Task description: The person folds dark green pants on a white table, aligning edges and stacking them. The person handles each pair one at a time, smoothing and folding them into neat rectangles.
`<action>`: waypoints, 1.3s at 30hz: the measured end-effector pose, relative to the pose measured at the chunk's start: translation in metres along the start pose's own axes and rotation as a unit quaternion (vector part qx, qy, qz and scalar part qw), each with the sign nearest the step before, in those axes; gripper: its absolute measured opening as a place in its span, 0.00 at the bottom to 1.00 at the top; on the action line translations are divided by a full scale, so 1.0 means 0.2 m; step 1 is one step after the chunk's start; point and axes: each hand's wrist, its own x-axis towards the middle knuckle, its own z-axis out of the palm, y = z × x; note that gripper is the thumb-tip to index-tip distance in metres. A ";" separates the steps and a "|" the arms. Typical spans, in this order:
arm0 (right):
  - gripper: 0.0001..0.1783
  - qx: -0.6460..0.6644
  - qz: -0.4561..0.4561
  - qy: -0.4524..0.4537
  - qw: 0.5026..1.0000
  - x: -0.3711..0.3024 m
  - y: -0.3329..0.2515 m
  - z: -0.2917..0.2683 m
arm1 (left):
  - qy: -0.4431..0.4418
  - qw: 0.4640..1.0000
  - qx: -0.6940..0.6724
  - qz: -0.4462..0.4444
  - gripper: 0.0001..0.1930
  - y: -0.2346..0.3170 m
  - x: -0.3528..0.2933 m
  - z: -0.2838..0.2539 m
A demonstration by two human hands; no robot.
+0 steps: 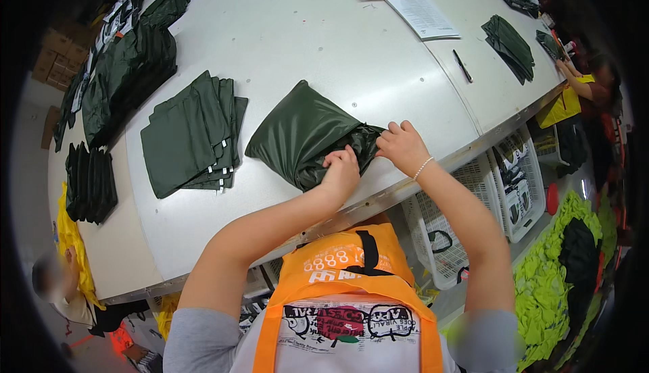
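Observation:
A plump dark green fabric pouch [301,130] lies on the table in front of me, its gathered opening turned toward my right. Crumpled, shiny dark fabric [346,151] shows at that opening. My left hand [341,176] is closed on the near side of the mouth, fingers curled into the folds. Thumb and fingertips of my right hand [403,148] pinch the rim at its right end. Left of the pouch is a stack of flat, dark green fabric pieces [186,136] with small white tags along one edge.
Dark green bundles [132,65] line the table's left side. At the upper right are printed papers [420,15], a black pen [462,66] and more folded green pieces [510,47]. White plastic baskets [439,231] stand under the front edge. Other people work at both ends.

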 end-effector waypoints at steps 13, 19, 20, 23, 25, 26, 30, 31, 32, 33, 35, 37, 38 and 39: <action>0.09 0.357 0.049 -0.177 0.916 -0.05 -0.63 0.11 | -0.098 0.837 -0.527 -0.109 0.24 -0.21 0.12 0.03; 0.09 0.422 0.119 -0.126 0.890 -0.09 -0.64 0.07 | 0.128 0.806 -0.530 -0.231 0.25 0.01 0.09 0.13; 0.08 0.431 0.120 -0.122 0.886 -0.10 -0.66 0.09 | 0.123 0.838 -0.488 -0.213 0.27 0.03 0.09 0.14; 0.07 0.450 0.139 -0.052 0.880 -0.09 -0.60 0.03 | 0.075 0.738 -0.652 -0.157 0.29 -0.14 0.06 0.05; 0.06 0.442 0.133 -0.031 0.887 -0.11 -0.54 0.01 | 0.206 0.697 -0.674 -0.133 0.27 -0.34 -0.06 -0.14; 0.06 0.436 0.145 -0.046 0.887 -0.13 -0.52 0.01 | 0.215 0.715 -0.651 -0.139 0.26 -0.37 -0.12 -0.10; 0.06 0.416 0.147 -0.085 0.893 -0.14 -0.43 0.00 | 0.151 0.756 -0.627 -0.109 0.26 -0.35 -0.26 0.06; 0.06 0.415 0.147 -0.094 0.893 -0.14 -0.43 -0.01 | 0.175 0.768 -0.612 -0.070 0.26 -0.33 -0.28 0.07; 0.06 0.411 0.143 -0.097 0.895 -0.13 -0.41 -0.01 | 0.207 0.774 -0.597 -0.038 0.28 -0.31 -0.27 0.07; 0.06 0.409 0.139 -0.104 0.896 -0.12 -0.40 -0.02 | 0.208 0.783 -0.586 -0.012 0.28 -0.30 -0.26 0.06; 0.06 0.406 0.129 -0.122 0.896 -0.13 -0.40 -0.03 | 0.210 0.800 -0.561 0.041 0.27 -0.29 -0.23 0.05; 0.06 0.399 0.115 -0.136 0.899 -0.12 -0.37 -0.03 | 0.203 0.797 -0.562 0.089 0.26 -0.30 -0.21 0.06; 0.06 0.404 0.108 -0.138 0.898 -0.12 -0.36 -0.03 | 0.201 0.790 -0.569 0.109 0.26 -0.30 -0.21 0.08; 0.05 0.409 0.103 -0.141 0.896 -0.13 -0.37 -0.02 | 0.197 0.782 -0.576 0.132 0.26 -0.30 -0.20 0.09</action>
